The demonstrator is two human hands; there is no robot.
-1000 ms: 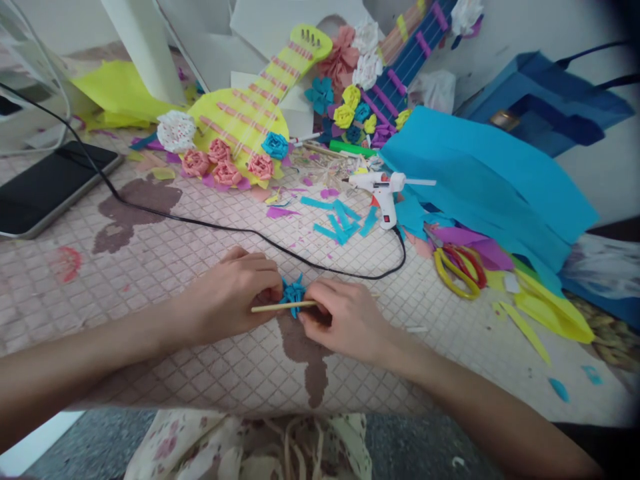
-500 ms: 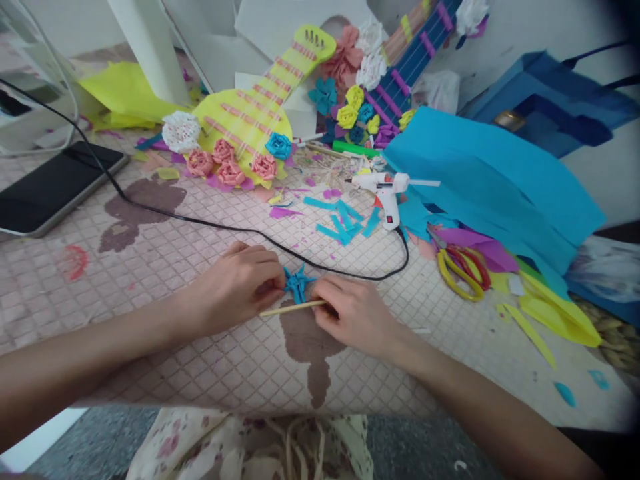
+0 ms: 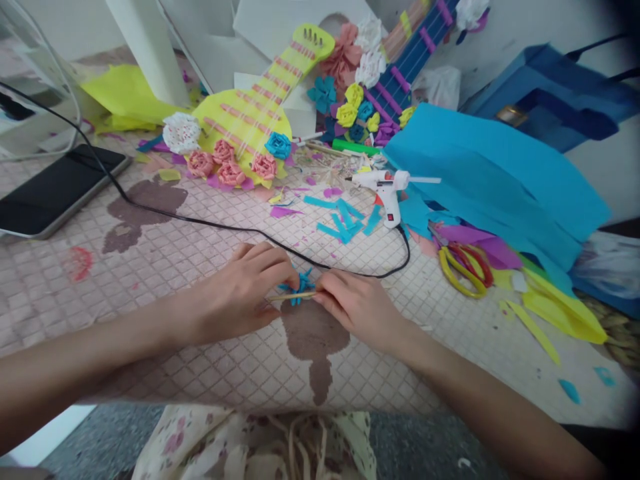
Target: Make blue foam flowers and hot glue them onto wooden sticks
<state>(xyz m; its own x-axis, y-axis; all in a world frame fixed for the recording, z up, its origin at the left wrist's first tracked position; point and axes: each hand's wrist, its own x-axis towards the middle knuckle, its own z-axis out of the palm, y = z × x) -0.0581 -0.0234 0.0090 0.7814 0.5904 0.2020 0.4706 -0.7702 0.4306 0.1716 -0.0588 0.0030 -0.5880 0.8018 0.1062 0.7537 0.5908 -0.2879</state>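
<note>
A small blue crumpled-paper star lies between my hands near the table's front edge, partly covered by fingers. The curled fingers of my left hand are on its left side, with the thumb lower down. My right hand pinches a thin wooden stick, which crosses just in front of the star. The stick's left end reaches under my left hand, between fingers and thumb; whether that hand grips it too is hidden.
Beyond my hands runs a black cord to a white glue gun. Blue paper strips, scissors and blue sheets lie right. A yellow paper guitar stands behind; a phone lies left.
My left hand has shifted right, over the star's left side. The stick has moved up and left against the star, and my right hand has turned slightly with it.
</note>
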